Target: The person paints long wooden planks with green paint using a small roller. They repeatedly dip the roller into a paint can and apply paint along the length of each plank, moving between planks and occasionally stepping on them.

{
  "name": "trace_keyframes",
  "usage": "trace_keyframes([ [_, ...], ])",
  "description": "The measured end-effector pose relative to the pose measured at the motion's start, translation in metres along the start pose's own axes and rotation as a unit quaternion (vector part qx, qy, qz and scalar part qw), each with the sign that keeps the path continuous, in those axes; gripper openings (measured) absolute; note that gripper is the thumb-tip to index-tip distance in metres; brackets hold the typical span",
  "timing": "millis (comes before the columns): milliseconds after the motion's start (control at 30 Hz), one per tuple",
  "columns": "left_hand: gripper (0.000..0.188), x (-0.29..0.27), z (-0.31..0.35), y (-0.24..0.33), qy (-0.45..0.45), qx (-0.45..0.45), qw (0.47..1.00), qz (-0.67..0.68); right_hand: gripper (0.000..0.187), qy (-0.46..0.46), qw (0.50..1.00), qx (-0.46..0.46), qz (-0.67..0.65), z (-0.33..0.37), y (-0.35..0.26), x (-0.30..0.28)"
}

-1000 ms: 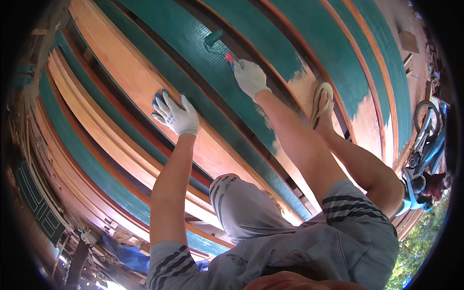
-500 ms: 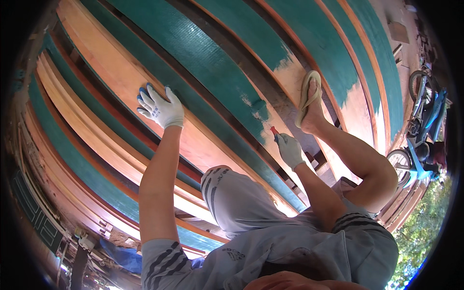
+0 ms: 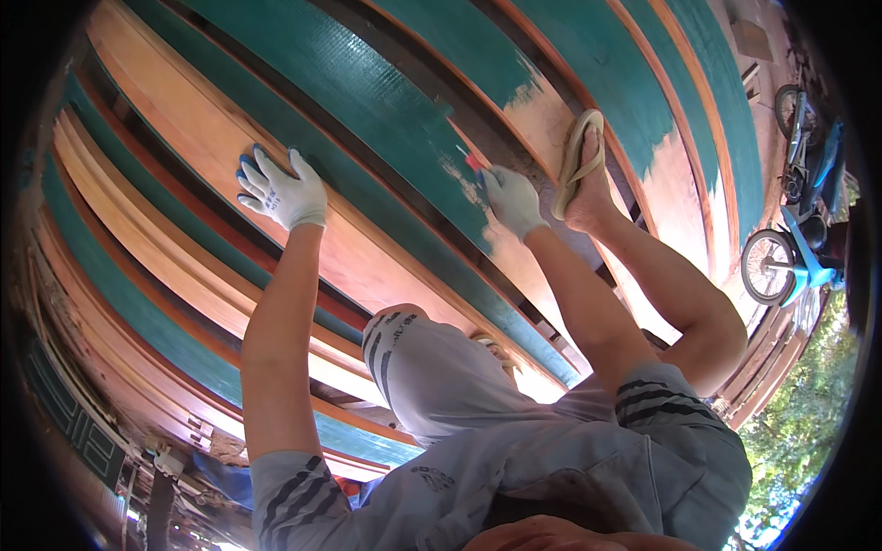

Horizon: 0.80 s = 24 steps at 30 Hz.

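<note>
My left hand [image 3: 283,193], in a white glove with blue fingertips, lies on a bare wooden plank [image 3: 188,124] with its fingers spread. In my gloved right hand [image 3: 514,200] is a paintbrush [image 3: 473,163], of which a short red part shows. The brush tip is over a plank coated in green paint [image 3: 377,106], near the ragged border where wet green meets bare wood. My fingers hide most of the brush handle.
More long planks lie side by side with dark gaps between; some, like the green one at right [image 3: 625,92], are part painted. My foot in a flip-flop [image 3: 579,165] rests among them. A blue motorbike [image 3: 797,257] stands at far right.
My right hand has moved up and left along the plank with the brush, and green now covers more of the wood there. My left hand stays on its plank.
</note>
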<state>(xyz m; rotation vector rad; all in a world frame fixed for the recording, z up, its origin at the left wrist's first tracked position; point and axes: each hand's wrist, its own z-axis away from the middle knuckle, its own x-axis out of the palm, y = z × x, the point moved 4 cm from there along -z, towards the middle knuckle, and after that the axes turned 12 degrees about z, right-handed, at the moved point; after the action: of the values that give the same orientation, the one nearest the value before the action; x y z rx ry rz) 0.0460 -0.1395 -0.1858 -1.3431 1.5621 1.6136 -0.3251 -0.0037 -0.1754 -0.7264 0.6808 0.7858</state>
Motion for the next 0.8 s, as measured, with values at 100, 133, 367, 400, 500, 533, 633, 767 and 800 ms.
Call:
trace_keyframes([
  [100,0.073,-0.001,0.001,0.0,0.013,0.008,1.0,-0.021,0.047,0.014,1.0,0.024,-0.005,0.063,0.063,0.014],
  [133,0.073,0.0,0.002,0.001,0.01,0.007,1.0,-0.018,0.046,-0.006,0.999,0.039,0.009,0.085,0.085,0.019],
  [367,0.075,0.0,0.003,-0.004,0.007,0.007,1.0,-0.001,0.047,-0.054,0.994,0.089,-0.017,0.173,0.129,0.022],
  [400,0.076,-0.002,0.003,-0.005,0.007,0.005,1.0,0.002,0.047,-0.041,0.997,0.069,-0.019,0.163,0.113,0.02],
  [500,0.077,-0.001,0.0,0.001,0.001,0.003,1.0,0.013,0.043,0.017,1.0,-0.011,-0.006,0.103,0.07,0.021],
  [533,0.077,0.0,-0.001,0.001,0.002,0.004,1.0,0.015,0.043,0.031,0.999,-0.029,0.005,0.078,0.053,0.024],
  [633,0.076,0.0,0.001,0.001,0.002,0.005,1.0,0.026,0.044,0.036,0.998,-0.029,0.039,0.045,0.02,0.019],
  [767,0.076,-0.001,0.002,0.002,0.005,0.003,1.0,0.023,0.044,0.003,0.998,-0.001,0.061,0.088,0.06,0.035],
  [800,0.075,0.0,0.002,0.001,0.008,0.001,1.0,0.02,0.044,-0.016,0.997,0.015,0.077,0.108,0.081,0.039],
])
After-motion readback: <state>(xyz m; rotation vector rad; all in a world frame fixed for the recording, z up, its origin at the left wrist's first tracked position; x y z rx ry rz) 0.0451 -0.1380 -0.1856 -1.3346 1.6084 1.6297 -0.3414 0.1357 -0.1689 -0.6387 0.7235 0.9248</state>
